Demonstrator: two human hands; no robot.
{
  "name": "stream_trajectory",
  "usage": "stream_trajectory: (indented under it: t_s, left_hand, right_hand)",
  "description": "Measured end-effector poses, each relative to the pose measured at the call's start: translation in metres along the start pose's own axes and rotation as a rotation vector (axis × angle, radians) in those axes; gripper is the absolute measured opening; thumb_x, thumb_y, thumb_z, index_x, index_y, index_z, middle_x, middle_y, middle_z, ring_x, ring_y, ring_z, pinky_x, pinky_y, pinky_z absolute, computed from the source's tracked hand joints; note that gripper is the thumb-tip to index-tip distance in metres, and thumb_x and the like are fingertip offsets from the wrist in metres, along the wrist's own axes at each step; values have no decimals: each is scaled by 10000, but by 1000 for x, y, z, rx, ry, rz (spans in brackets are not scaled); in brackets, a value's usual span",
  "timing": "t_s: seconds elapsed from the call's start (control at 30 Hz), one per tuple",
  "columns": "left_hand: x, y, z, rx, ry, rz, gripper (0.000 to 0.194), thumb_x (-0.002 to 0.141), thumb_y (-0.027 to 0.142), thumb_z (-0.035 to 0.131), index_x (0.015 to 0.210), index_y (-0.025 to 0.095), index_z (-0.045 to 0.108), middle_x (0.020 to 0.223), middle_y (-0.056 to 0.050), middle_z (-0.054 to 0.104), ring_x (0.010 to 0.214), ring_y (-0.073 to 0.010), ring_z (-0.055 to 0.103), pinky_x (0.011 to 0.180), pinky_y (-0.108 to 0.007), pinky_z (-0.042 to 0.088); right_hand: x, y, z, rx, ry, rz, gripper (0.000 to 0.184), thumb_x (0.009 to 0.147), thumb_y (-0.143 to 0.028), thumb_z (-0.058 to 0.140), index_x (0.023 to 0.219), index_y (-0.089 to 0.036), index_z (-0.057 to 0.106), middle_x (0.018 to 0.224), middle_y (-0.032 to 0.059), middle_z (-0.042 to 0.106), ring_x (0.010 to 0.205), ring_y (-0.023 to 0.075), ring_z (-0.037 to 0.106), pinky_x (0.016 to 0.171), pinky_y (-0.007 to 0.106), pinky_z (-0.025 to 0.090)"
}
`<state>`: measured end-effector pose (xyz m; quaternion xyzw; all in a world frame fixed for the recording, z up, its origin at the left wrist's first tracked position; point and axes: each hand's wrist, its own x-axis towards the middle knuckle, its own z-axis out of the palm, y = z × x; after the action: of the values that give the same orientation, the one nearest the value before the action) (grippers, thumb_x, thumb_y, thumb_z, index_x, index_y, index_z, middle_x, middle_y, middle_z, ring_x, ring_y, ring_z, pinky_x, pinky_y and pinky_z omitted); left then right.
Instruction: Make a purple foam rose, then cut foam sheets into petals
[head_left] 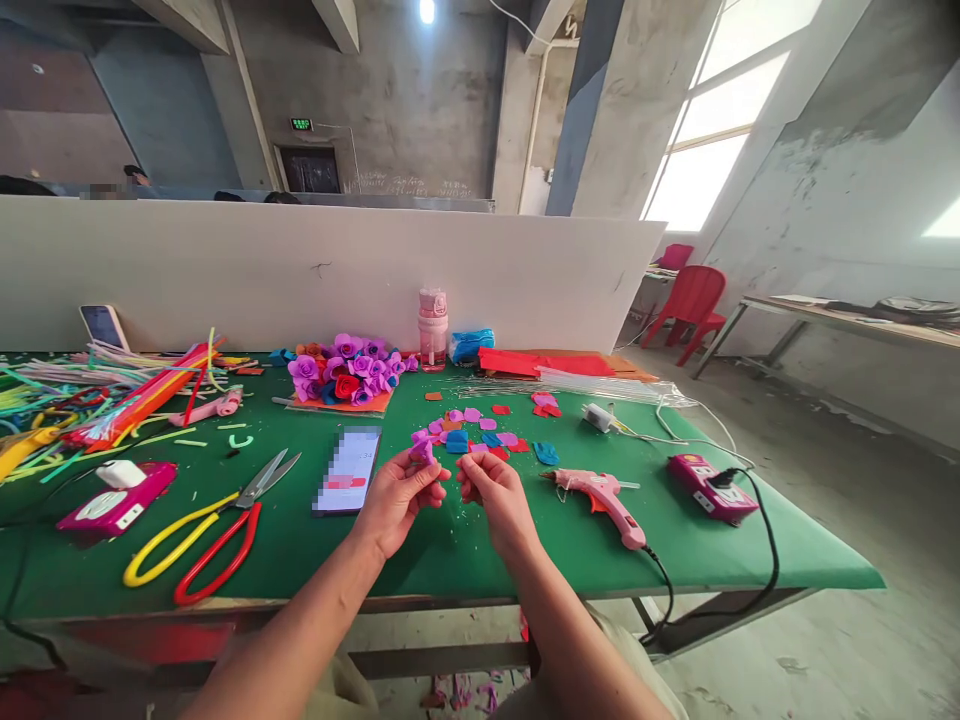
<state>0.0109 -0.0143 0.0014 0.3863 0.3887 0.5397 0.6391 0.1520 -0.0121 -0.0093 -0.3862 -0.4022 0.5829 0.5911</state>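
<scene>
Left hand [391,500] pinching purple petal piece [422,453], right hand [496,492] closed at fingertips (contents not discernible), glue gun [606,497] lying nearby.

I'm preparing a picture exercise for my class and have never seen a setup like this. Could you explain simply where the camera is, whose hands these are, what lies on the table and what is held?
There is no machine here: these are a person's own bare hands. The single picture comes from a camera on that person's head, looking forward and down, so the forearms rise from the bottom edge.

The left hand pinches a curled purple piece. The right hand has its fingertips together; whether they grip anything is too small to tell.

On the green table lie scissors, a phone, loose coloured petals and a pink glue gun. Farther back are bunched flowers and a pink bottle.
</scene>
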Motion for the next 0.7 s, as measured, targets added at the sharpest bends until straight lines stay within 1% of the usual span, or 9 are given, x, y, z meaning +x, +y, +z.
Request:
stream_trajectory:
  t_s: [0.07, 0.13, 0.23, 0.33, 0.47, 0.5, 0.57, 0.63, 0.7]
  left_hand:
    - [-1, 1, 0, -11, -2, -46, 313, 597, 304, 825, 788, 164, 619, 672, -7, 690, 476, -82, 564, 451, -191, 440]
    - [0, 0, 1, 29, 8, -26, 312, 595, 315, 824, 783, 162, 628, 651, 7, 669, 477, -84, 562, 444, -191, 430]
    - [0, -1, 3, 143, 48, 95, 306, 581, 321, 823, 763, 156, 641, 624, 26, 627, 506, -99, 557, 451, -204, 429]
    - [1, -2, 2, 257, 87, 244, 253, 611, 325, 791, 709, 167, 620, 595, 47, 583, 516, -100, 530, 471, -211, 429]
    - [1, -2, -4, 450, 118, 428, 145, 683, 261, 715, 682, 192, 588, 591, 55, 572, 533, -100, 522, 514, -202, 424]
    - [1, -2, -5, 498, 126, 461, 117, 693, 245, 701, 693, 196, 594, 601, 51, 582, 546, -104, 530, 524, -201, 425]
    - [0, -2, -7, 567, 142, 505, 79, 706, 222, 681, 715, 202, 605, 617, 45, 596, 566, -111, 544, 539, -199, 426]
    - [0, -2, -8, 589, 148, 523, 65, 711, 202, 665, 712, 205, 600, 616, 47, 595, 564, -111, 547, 538, -195, 423]
    - [1, -4, -9, 603, 144, 523, 65, 717, 193, 653, 702, 204, 591, 606, 52, 590, 555, -107, 537, 533, -190, 419]
  right_hand:
    - [0, 0, 0, -10, -13, -7, 292, 705, -459, 701, 669, -173, 655, 580, -14, 574, 495, 92, 456, 506, 226, 373]
    - [-1, -1, 2, -25, -15, -33, 262, 709, -435, 704, 689, -176, 675, 600, -14, 580, 513, 92, 461, 522, 225, 377]
    - [-4, -4, 5, -55, -49, -68, 220, 672, -372, 748, 798, -196, 708, 699, -5, 632, 571, 104, 496, 571, 232, 404]
    - [-6, -8, 6, -62, -98, -98, 223, 678, -361, 745, 830, -200, 714, 753, 6, 651, 615, 115, 516, 611, 238, 418]
    - [-5, -12, 1, -13, -44, -128, 214, 729, -397, 701, 813, -200, 703, 723, 2, 623, 607, 115, 506, 610, 233, 410]
    - [-6, -13, 0, 3, -64, -113, 221, 738, -409, 693, 798, -197, 701, 722, 4, 621, 605, 115, 507, 609, 231, 410]
    - [-7, -14, -2, 37, -160, -40, 235, 736, -423, 697, 764, -190, 694, 703, 8, 616, 598, 114, 510, 608, 230, 415]
    - [-9, -14, -1, 65, -252, 46, 237, 710, -416, 727, 759, -188, 690, 661, 3, 611, 587, 114, 517, 607, 230, 422]
    - [-10, -12, 1, 85, -291, 96, 242, 690, -410, 752, 740, -183, 684, 622, -5, 608, 566, 106, 518, 598, 224, 423]
